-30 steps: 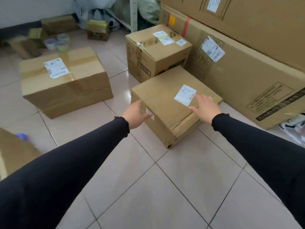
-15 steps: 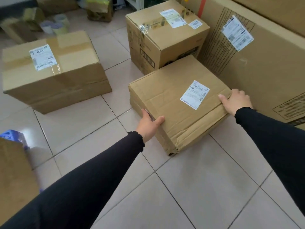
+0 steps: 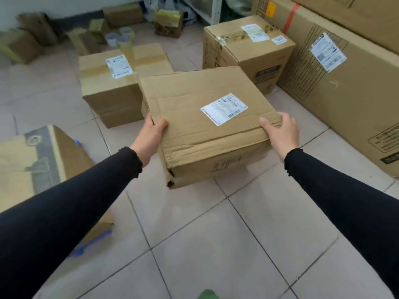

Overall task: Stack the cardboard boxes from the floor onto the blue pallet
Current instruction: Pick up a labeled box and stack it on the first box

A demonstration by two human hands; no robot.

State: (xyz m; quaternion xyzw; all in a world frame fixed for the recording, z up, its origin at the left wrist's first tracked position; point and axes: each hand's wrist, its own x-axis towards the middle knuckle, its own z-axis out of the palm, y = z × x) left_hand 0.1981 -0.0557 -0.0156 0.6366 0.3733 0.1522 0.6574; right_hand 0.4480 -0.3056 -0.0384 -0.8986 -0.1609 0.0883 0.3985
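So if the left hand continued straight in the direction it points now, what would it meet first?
Probably the box with the taped top on the floor beyond the held box; the left hand points that way, though depth is unclear.

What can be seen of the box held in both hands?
The held box is plain brown cardboard, creased, with a torn near-left corner and a white shipping label on top. It sits tilted, seemingly off the tiles. The left hand grips its left edge, the right hand its right corner.
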